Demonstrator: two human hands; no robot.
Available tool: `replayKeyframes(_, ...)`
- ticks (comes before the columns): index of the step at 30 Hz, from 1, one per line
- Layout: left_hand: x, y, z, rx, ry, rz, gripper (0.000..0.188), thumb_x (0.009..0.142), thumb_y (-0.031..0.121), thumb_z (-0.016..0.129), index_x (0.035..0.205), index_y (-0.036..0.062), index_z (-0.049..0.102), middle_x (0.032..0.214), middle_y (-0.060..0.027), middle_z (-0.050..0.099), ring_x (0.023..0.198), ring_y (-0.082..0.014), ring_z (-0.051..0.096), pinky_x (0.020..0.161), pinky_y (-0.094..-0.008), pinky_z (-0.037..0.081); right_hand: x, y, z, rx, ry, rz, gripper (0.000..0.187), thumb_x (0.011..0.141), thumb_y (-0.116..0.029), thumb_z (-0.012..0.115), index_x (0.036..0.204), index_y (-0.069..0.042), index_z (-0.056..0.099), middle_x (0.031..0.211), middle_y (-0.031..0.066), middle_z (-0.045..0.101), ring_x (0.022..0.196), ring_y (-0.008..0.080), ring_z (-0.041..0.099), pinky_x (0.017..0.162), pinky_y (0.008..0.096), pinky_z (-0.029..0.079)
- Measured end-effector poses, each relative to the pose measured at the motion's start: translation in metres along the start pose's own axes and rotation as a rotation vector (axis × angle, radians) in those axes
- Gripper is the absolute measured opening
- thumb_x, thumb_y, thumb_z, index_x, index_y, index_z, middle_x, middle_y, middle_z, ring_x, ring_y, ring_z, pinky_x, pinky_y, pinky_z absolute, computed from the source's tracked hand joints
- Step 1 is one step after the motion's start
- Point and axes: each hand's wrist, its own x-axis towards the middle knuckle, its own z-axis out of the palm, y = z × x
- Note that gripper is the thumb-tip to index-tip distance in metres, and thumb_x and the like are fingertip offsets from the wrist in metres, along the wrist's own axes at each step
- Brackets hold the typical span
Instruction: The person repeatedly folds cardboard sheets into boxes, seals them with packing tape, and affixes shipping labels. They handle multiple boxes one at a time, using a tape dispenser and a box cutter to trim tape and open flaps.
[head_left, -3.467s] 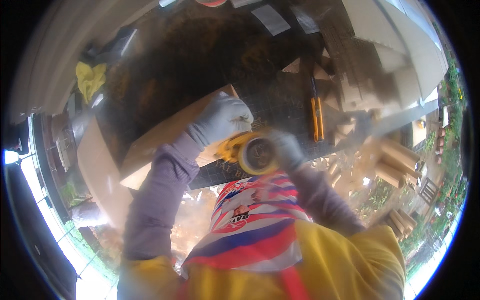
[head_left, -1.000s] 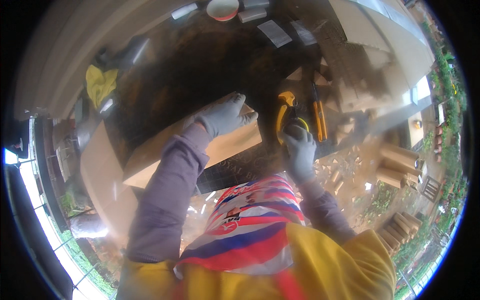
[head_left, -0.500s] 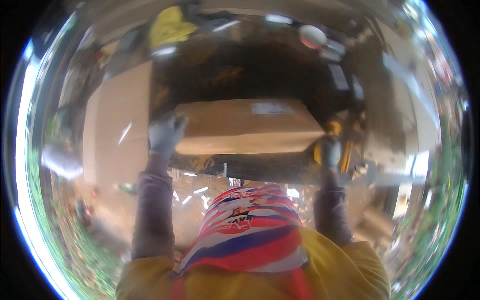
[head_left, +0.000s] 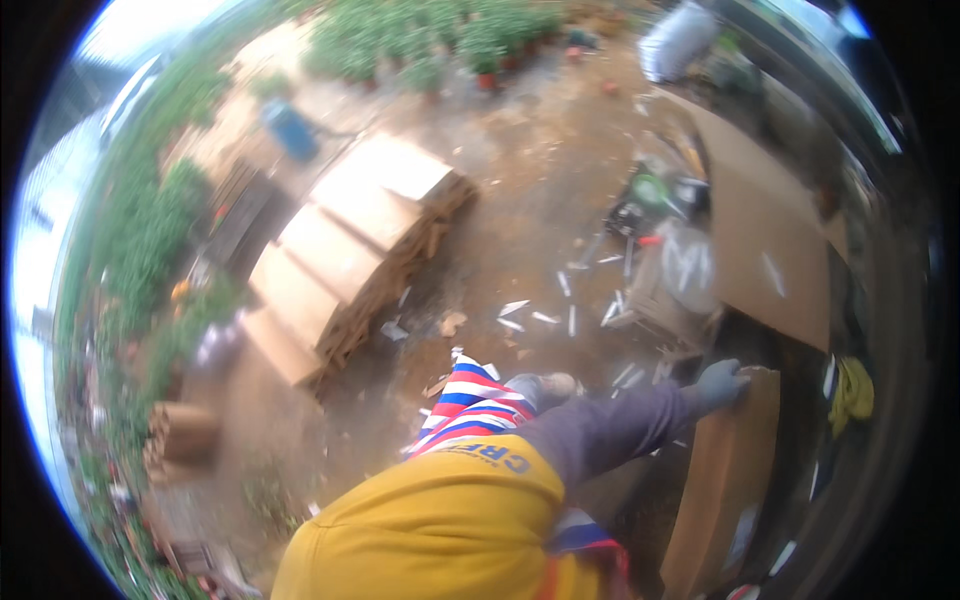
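Note:
My left hand (head_left: 720, 386), in a grey glove, reaches out to the right side of the picture. Its fingers are curled against the near end of a long brown cardboard box (head_left: 735, 440), which lies on a dark work surface (head_left: 765, 340). The box carries a pale label and runs down to the lower edge of the picture. I cannot see my right hand. Beyond the box lies a crumpled yellow cloth (head_left: 852, 390), and a large flat cardboard sheet (head_left: 765, 230) stands at the end of the surface.
Stacked flat cardboard boxes (head_left: 335, 250) sit on the dirt floor to the left, with a smaller cardboard bundle (head_left: 182, 440) beyond. White paper strips (head_left: 572, 320) litter the ground. A wooden crate (head_left: 655, 300) holds clear plastic. A blue container (head_left: 288, 128) and potted plants (head_left: 485, 50) stand farther off.
The view has swung far to the left, so the box now appears at the right side and the floor stacks show. My right hand has left the picture; my left stays at the box's end.

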Motion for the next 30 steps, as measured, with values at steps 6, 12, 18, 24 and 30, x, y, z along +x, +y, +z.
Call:
replayKeyframes(6,-0.153,-0.039,-0.192,-0.28,0.382,-0.253,0.047,0.086,0.019,0.069,0.127,-0.0011,0.058,0.1,-0.0111,0.069,0.083,-0.0192,0.066,0.071,-0.0323,0.055,-0.027,-0.103,-0.024,0.193,0.043,-0.305,0.034,0.094,-0.025,0.061,0.117,-0.002,0.062,0.091,0.0085,0.066,0.08,0.0241,0.063,0.069,0.0391,0.051)
replayKeyframes(12,-0.338,-0.101,-0.395,-0.214,0.983,-0.45,0.032,0.084,0.022,0.074,0.106,-0.0003,0.068,0.093,-0.0081,0.069,0.082,-0.018,0.063,0.07,-0.034,0.052,-0.194,-0.22,-0.053,0.482,-0.368,-0.655,0.037,0.093,-0.027,0.062,0.121,-0.002,0.062,0.091,0.0075,0.066,0.081,0.0239,0.063,0.069,0.0396,0.051)
replayKeyframes(18,-0.577,-0.178,-0.6,-0.633,1.446,0.014,0.023,0.079,-0.002,0.077,0.098,-0.0013,0.065,0.089,-0.0092,0.069,0.076,-0.019,0.066,0.066,-0.0316,0.057,-0.452,-0.378,-0.085,0.131,-0.871,-1.641,0.044,0.091,-0.026,0.066,0.128,-0.003,0.06,0.098,0.0069,0.067,0.088,0.0229,0.063,0.074,0.0402,0.052)
replayKeyframes(24,-0.77,-0.207,-0.817,-0.407,1.686,-0.123,0.036,0.079,-0.009,0.073,0.113,-0.0068,0.061,0.103,-0.0171,0.069,0.086,-0.0262,0.069,0.078,-0.037,0.06,-0.764,-0.497,-0.075,0.309,-1.738,-0.899,0.057,0.086,-0.011,0.068,0.139,0.001,0.049,0.128,0.0126,0.06,0.11,0.0207,0.06,0.092,0.0326,0.05)
replayKeyframes(30,-0.873,-0.247,-0.986,-0.364,1.679,-0.089,0.039,0.082,-0.005,0.071,0.118,-0.0065,0.058,0.106,-0.0154,0.068,0.091,-0.0254,0.068,0.082,-0.0363,0.058,-0.964,-0.545,-0.037,0.537,-1.953,-0.665,0.069,0.085,0.01,0.063,0.145,0.001,0.033,0.133,0.0158,0.054,0.124,0.0227,0.054,0.1,0.0341,0.048)
